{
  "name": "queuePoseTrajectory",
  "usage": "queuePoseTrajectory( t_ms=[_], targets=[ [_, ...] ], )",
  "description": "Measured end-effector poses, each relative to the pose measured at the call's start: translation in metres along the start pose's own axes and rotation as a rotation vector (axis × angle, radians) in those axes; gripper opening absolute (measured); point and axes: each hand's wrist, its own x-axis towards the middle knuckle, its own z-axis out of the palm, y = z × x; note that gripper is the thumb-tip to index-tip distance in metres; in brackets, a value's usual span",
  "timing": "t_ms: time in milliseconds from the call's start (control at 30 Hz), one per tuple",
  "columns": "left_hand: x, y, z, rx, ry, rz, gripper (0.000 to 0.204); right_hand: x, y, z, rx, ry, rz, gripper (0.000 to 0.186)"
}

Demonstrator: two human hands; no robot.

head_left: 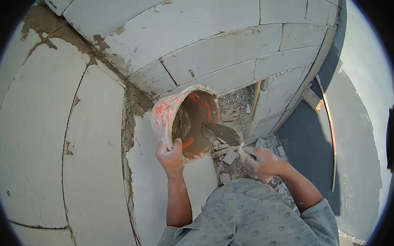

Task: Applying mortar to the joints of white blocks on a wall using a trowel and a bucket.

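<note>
Left grip [171, 158] clasps a tilted, round, mortar-crusted red bucket [163, 115], presumably giving access to the leaf-shaped grey metal trowel [224, 133] clenched in the right grip [265, 162].

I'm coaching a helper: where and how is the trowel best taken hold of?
The trowel is probably best gripped by its handle from the lower right, as the right hand does: its pointed blade extends up-left to the tilted bucket's mouth, leaving the handle outside.
</note>
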Motion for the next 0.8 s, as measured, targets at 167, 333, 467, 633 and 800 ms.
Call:
queuePoseTrajectory(
  t_ms=[167,333,467,633,800],
  targets=[
    [-0.003,-0.012,0.008,-0.080,0.063,0.098,0.040,0.018,-0.023,0.007,0.363,-0.152,0.182,0.038],
    [-0.023,0.008,0.017,0.124,-0.083,0.208,0.046,0.048,-0.002,-0.002,-0.169,0.155,-0.105,0.039],
    [-0.033,0.031,0.022,0.308,-0.317,0.572,0.050,0.045,0.003,-0.018,-0.043,-0.124,0.023,0.038],
    [-0.036,0.040,0.007,0.242,-0.428,0.583,0.055,0.025,0.035,-0.013,0.674,-0.512,0.356,0.033],
    [-0.028,0.020,0.006,0.080,-0.359,0.375,0.060,0.010,0.043,0.018,1.280,-0.601,0.337,0.032]
  ],
)
